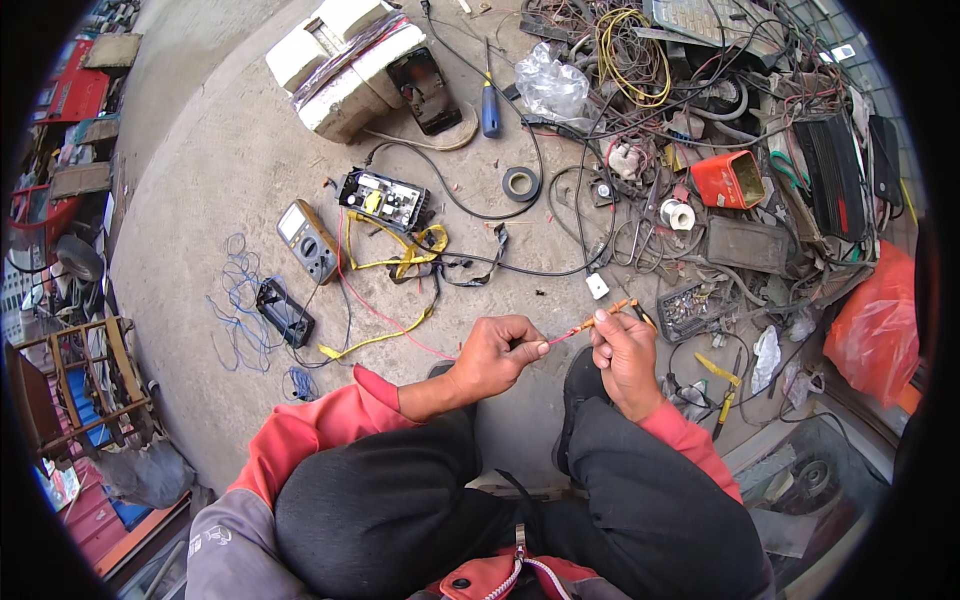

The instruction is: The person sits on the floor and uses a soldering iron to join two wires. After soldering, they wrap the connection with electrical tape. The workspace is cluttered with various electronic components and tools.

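Observation:
My left hand [497,355] pinches a thin pinkish-red wire [562,337] between thumb and fingers. My right hand [625,362] closes thumb and fingers on a slim orange piece [590,321] that meets the wire's end; its kind is unclear. Behind the right fingers a dark, orange-edged tip [645,316] shows, mostly hidden. To the left, an open circuit board in a black case [385,201] lies on the ground with yellow-wrapped leads [410,262]. A yellow-edged multimeter [308,240] sits beside it, near a black plastic casing [285,312].
Black tape [521,184] and a blue-handled screwdriver [490,108] lie ahead. A phone [424,90] leans on a white foam block [345,75]. On the right are heaped wires [640,60], a red container [727,180], a tray of small parts [692,308] and a red bag [880,325].

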`<act>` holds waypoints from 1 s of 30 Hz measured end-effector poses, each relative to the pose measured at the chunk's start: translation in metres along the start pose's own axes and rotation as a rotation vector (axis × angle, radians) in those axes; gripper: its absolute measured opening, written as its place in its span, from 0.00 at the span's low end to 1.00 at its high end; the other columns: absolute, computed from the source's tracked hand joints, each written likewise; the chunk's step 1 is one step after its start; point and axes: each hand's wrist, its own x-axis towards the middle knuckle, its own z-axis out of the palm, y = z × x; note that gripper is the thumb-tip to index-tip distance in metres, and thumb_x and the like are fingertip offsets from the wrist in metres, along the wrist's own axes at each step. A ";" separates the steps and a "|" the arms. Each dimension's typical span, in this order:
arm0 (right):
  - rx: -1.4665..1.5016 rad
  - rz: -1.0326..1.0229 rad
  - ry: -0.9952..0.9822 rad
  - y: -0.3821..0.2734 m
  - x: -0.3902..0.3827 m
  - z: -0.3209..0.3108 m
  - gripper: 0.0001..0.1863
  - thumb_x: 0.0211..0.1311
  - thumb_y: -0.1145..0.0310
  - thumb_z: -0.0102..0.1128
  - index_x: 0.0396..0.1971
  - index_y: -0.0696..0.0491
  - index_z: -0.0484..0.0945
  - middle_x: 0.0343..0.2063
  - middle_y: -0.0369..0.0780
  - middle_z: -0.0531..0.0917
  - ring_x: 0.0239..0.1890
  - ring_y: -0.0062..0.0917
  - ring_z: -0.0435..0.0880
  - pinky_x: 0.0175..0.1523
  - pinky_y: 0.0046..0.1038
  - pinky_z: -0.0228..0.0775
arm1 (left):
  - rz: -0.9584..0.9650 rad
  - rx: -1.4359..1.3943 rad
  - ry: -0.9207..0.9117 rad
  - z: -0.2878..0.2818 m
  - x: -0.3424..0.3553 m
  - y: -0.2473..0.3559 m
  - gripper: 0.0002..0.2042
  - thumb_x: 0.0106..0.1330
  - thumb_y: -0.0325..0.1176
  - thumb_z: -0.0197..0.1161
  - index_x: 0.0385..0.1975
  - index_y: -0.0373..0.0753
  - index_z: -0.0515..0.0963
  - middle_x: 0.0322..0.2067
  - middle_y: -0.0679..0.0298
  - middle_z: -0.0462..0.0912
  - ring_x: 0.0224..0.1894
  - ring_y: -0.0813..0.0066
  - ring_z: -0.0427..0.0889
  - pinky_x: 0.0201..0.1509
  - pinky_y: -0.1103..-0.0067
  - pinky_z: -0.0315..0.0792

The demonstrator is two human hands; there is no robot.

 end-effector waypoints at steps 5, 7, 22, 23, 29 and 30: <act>-0.030 0.002 -0.003 0.000 0.000 -0.001 0.11 0.65 0.68 0.64 0.26 0.58 0.77 0.21 0.36 0.77 0.18 0.11 0.66 0.21 0.16 0.58 | -0.077 -0.023 -0.005 -0.002 -0.001 -0.001 0.08 0.63 0.28 0.68 0.26 0.30 0.80 0.21 0.66 0.77 0.25 0.82 0.71 0.28 0.78 0.66; -0.034 -0.010 -0.008 -0.001 0.000 0.001 0.12 0.65 0.68 0.65 0.26 0.59 0.77 0.21 0.36 0.77 0.17 0.11 0.67 0.20 0.16 0.58 | -0.071 -0.029 -0.004 -0.001 -0.001 -0.006 0.08 0.63 0.28 0.68 0.26 0.31 0.80 0.20 0.66 0.77 0.25 0.83 0.71 0.28 0.78 0.66; -0.052 -0.042 0.034 -0.003 -0.001 0.002 0.13 0.66 0.68 0.63 0.24 0.58 0.76 0.20 0.36 0.75 0.16 0.12 0.66 0.20 0.17 0.58 | -0.074 -0.102 -0.028 0.004 0.001 -0.023 0.11 0.65 0.34 0.69 0.28 0.33 0.80 0.18 0.72 0.74 0.23 0.87 0.67 0.24 0.81 0.64; -0.053 -0.049 0.027 -0.002 -0.001 0.001 0.12 0.66 0.68 0.63 0.24 0.58 0.76 0.20 0.36 0.75 0.16 0.12 0.66 0.20 0.17 0.58 | -0.063 -0.101 -0.025 0.005 0.001 -0.023 0.11 0.65 0.34 0.69 0.28 0.33 0.80 0.18 0.72 0.74 0.23 0.87 0.67 0.24 0.81 0.64; -0.049 -0.073 0.020 -0.001 0.000 -0.002 0.12 0.67 0.68 0.62 0.24 0.58 0.76 0.21 0.36 0.75 0.16 0.12 0.66 0.20 0.16 0.58 | -0.094 -0.136 -0.047 0.004 0.002 -0.022 0.12 0.66 0.35 0.69 0.27 0.33 0.78 0.18 0.72 0.73 0.22 0.87 0.67 0.24 0.81 0.63; -0.046 -0.071 0.026 -0.001 0.000 -0.002 0.12 0.67 0.68 0.62 0.24 0.58 0.76 0.21 0.36 0.75 0.16 0.11 0.66 0.20 0.16 0.58 | -0.095 -0.124 -0.049 0.004 0.002 -0.022 0.12 0.66 0.35 0.69 0.27 0.33 0.78 0.18 0.72 0.73 0.22 0.87 0.66 0.24 0.81 0.63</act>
